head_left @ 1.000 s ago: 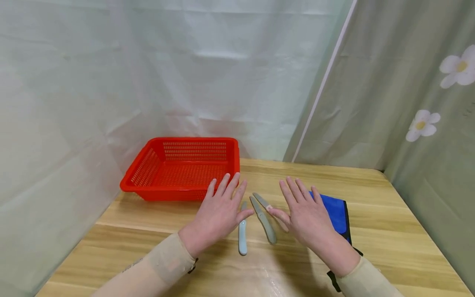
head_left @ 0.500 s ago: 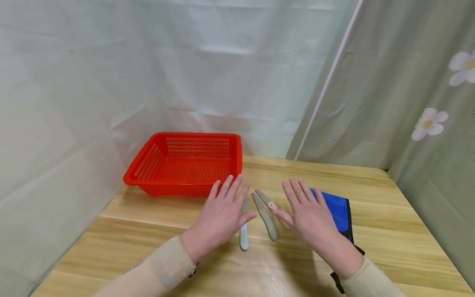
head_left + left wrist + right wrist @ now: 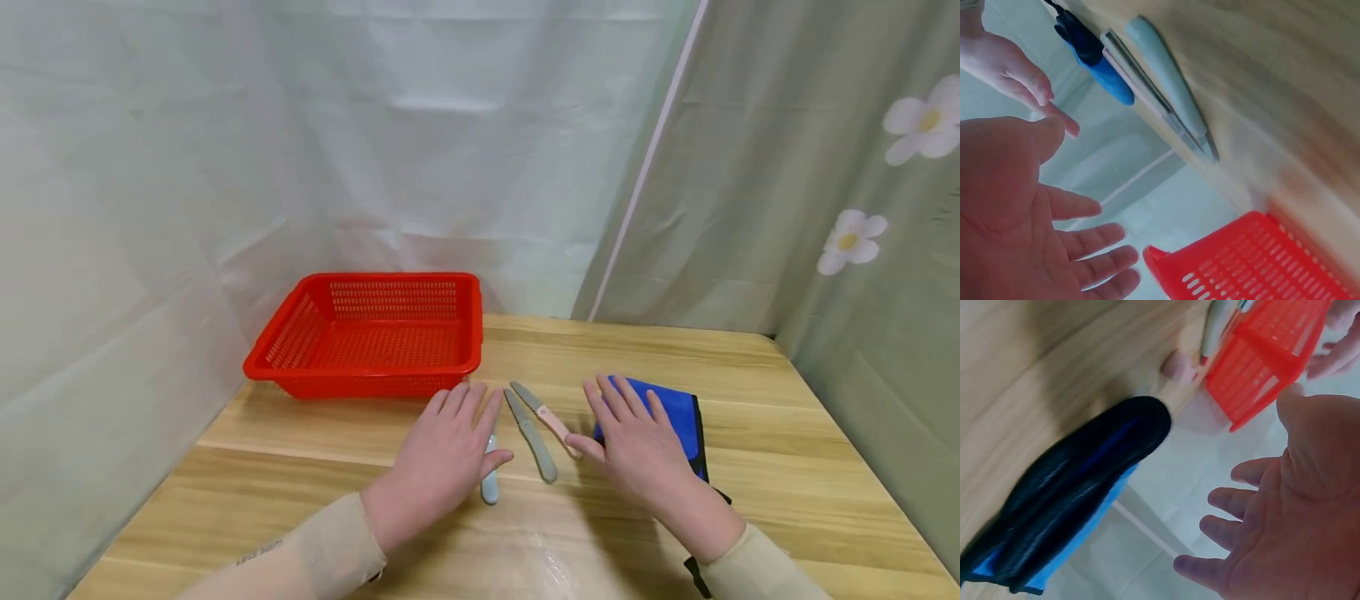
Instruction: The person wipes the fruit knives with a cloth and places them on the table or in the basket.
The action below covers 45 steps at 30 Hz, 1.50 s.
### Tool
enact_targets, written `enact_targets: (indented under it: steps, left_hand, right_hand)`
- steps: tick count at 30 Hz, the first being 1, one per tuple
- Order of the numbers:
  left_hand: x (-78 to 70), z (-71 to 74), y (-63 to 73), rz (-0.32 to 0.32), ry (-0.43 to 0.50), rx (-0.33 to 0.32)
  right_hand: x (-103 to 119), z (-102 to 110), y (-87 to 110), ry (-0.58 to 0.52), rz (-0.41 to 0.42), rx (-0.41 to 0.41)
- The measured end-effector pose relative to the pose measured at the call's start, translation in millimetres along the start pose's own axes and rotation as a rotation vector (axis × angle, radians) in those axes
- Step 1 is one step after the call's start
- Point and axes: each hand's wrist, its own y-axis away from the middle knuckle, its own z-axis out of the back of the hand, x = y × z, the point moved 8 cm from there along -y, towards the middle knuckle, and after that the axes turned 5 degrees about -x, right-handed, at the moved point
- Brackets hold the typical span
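Note:
My left hand [image 3: 447, 454] hovers palm down with straight fingers, overlapping a knife with a light blue handle [image 3: 490, 487] in the head view. Its palm holds nothing in the left wrist view. To its right lie a knife with a grey-green handle [image 3: 537, 446] and one with a pink handle [image 3: 555, 423], blades pointing away. My right hand [image 3: 637, 446], fingers spread and straight, is over the near left part of a folded blue cloth pouch [image 3: 678, 421] with black edging. The right wrist view shows that palm bare and the pouch [image 3: 1079, 487] beside it.
A red perforated plastic basket [image 3: 363, 385] stands at the back left of the wooden table [image 3: 780, 433], just beyond the left fingertips. Pale curtains [image 3: 465, 150] hang behind and along both sides.
The right hand has shifted right, uncovering the pink knife handle and covering more of the pouch. My left hand is slightly lower in view, farther from the basket. The knives stay put.

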Motion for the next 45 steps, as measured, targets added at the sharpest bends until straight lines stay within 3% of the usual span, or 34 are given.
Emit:
enact_targets:
  steps: [7,14,20,29,45]
  left_hand:
    - [-4.6,-3.4,2.3,-0.010,0.003,-0.011]
    - [-3.2,-22.4,1.9,0.053,0.069,0.155]
    - [-0.8,-32.9,0.4,0.090,0.102,0.199]
    - [-1.0,-46.5,-1.7,0.148,0.126,0.326]
    - [-4.1,-60.2,-5.4,0.160,0.102,0.391]
  right_hand:
    - [-19.2,-11.3,-0.6,-0.008,-0.057,0.052]
    - [-39.1,-20.8,-5.1,0.006,-0.115,0.103]
    - [-55.7,-28.6,-14.9,0.026,-0.148,0.131]
    - [-66.5,-36.6,-26.4,0.014,-0.201,0.166]
    - [-79.8,-52.2,-37.2,-0.009,-0.329,0.264]
